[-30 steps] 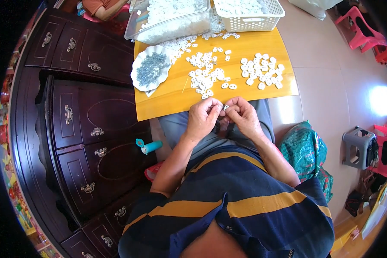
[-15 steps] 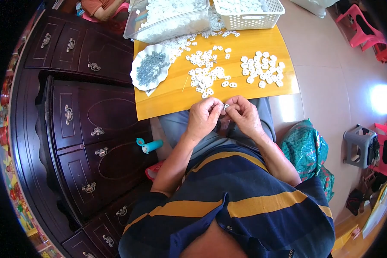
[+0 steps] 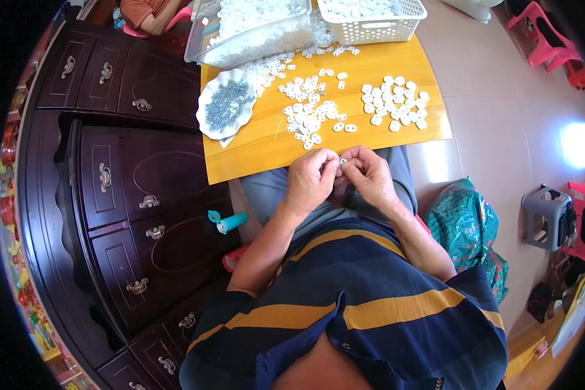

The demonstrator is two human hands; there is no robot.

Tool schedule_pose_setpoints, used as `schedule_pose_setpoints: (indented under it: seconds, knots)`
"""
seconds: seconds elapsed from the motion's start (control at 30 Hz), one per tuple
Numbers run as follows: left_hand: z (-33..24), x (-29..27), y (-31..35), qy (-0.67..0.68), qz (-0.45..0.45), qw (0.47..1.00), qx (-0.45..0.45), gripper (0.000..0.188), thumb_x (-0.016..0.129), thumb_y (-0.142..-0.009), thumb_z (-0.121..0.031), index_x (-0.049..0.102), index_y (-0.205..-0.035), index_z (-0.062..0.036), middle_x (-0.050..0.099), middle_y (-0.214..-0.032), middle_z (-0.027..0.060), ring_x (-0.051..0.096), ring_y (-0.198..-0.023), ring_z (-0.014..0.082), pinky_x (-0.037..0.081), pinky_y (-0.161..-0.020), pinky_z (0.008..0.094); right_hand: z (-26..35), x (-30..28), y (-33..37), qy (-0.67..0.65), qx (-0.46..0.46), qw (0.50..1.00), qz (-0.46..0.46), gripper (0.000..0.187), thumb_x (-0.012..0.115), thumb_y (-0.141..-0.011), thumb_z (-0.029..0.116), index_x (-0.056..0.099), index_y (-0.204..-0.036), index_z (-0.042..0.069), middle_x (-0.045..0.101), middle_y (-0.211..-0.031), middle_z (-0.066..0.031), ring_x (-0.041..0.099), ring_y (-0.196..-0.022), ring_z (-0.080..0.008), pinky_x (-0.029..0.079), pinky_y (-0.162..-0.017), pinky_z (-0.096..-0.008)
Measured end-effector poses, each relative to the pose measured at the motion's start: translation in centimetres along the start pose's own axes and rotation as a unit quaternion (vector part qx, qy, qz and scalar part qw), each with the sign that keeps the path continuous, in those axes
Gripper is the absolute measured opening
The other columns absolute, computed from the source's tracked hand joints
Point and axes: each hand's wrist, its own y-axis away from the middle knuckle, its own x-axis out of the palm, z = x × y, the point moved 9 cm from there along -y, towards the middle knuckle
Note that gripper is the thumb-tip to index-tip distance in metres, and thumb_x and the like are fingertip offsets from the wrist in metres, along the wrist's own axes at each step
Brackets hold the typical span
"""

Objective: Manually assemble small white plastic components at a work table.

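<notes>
Just off the near edge of the yellow table [image 3: 240, 168], my two hands meet fingertip to fingertip over my lap. My right hand [image 3: 372, 181] pinches a small white plastic piece [image 3: 343, 161] between thumb and forefinger. Thumb and fingers of my left hand [image 3: 309, 179] are pressed together right beside that piece; what lies between them is too small to make out. Ahead of my hands is a loose pile of white two-holed pieces [image 3: 309, 120]. To its right spreads a group of rounded white pieces [image 3: 396, 103]. A white scalloped dish [image 3: 205, 110] holds many small dark grey bits.
A clear bin [image 3: 253, 51] and a white perforated basket [image 3: 390, 31], both full of white pieces, stand at the table's far side. Dark drawers [image 3: 156, 188] line the left. A turquoise bottle [image 3: 233, 222], green bag [image 3: 461, 224] and grey stool [image 3: 545, 218] sit lower down. Another person's arm [image 3: 159, 19] shows far left.
My hands stay together in the same place, with the fingertips shifting slightly around the white piece. The whole view has moved a little.
</notes>
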Motion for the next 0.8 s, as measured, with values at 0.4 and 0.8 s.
schedule_pose_setpoints:
  seconds: [0.4,0.8]
  knots:
    - [-1.1,-0.8,-3.9,-0.058,-0.026,0.997,0.042,0.015,0.069,-0.091,-0.004,0.07,-0.105,-0.0008,0.074,-0.089,0.0158,0.071,-0.07,0.0258,0.056,-0.065,0.0357,0.7,-2.7,-0.8,-0.19,0.007,0.981,-0.048,0.012,0.059,-0.105,0.01,0.057,-0.116,0.007,0.073,-0.095,-0.0049,0.067,-0.079,-0.0096,0.053,-0.073,-0.0221]
    - [-2.6,3.0,-7.0,-0.283,0.027,0.95,0.13,0.011,0.07,-0.091,-0.017,0.069,-0.096,-0.0076,0.065,-0.09,0.012,0.068,-0.08,0.0347,0.055,-0.069,0.0462,0.5,-4.0,-0.9,-0.219,0.005,0.97,-0.106,0.012,0.06,-0.104,0.011,0.057,-0.116,0.008,0.073,-0.096,-0.0048,0.067,-0.079,-0.0095,0.051,-0.074,-0.0214]
